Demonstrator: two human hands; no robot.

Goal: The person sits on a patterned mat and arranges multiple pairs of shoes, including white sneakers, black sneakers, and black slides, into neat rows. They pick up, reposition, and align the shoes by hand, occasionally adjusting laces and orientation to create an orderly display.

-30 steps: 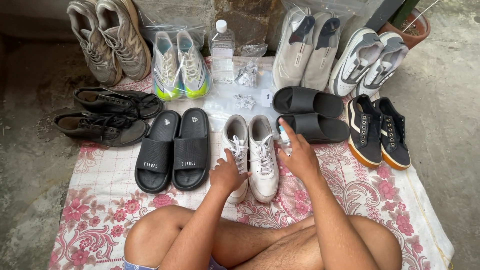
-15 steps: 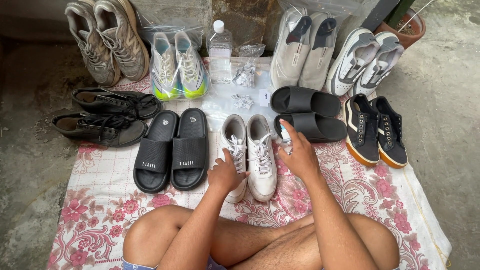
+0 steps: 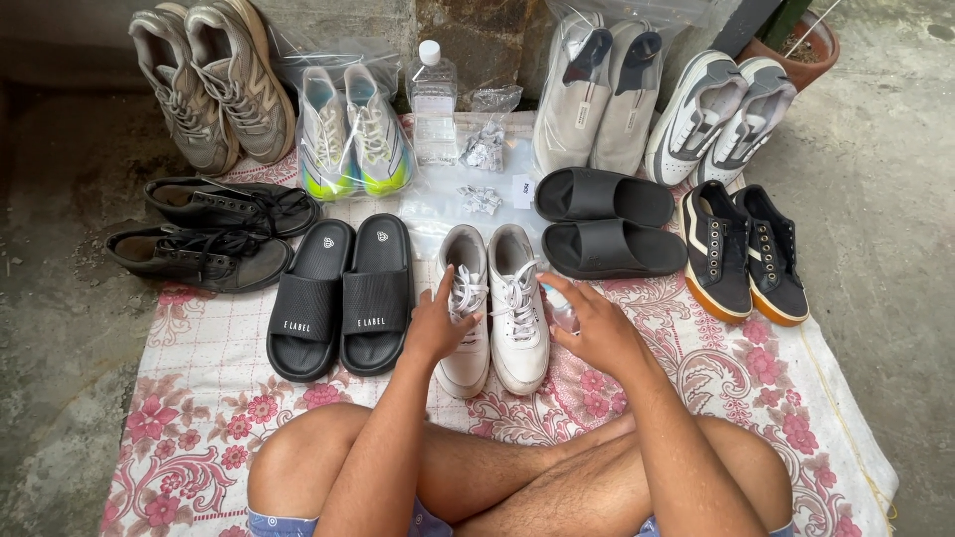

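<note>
A person sits cross-legged on a pink floral cloth (image 3: 209,438). The left hand (image 3: 435,323) rests on the left shoe of a pair of white lace-up sneakers (image 3: 494,303), fingers at its laces. The right hand (image 3: 595,328) grips a small clear spray bottle (image 3: 560,306) just beside the right shoe. Black ribbed slides (image 3: 343,295) lie to the left.

Pair of white lace-up sneakers (image 3: 492,303), upright, side by side, toes toward the person, on floral cloth (image 3: 746,388), small clear spray bottle (image 3: 562,308) just right of them.
</note>
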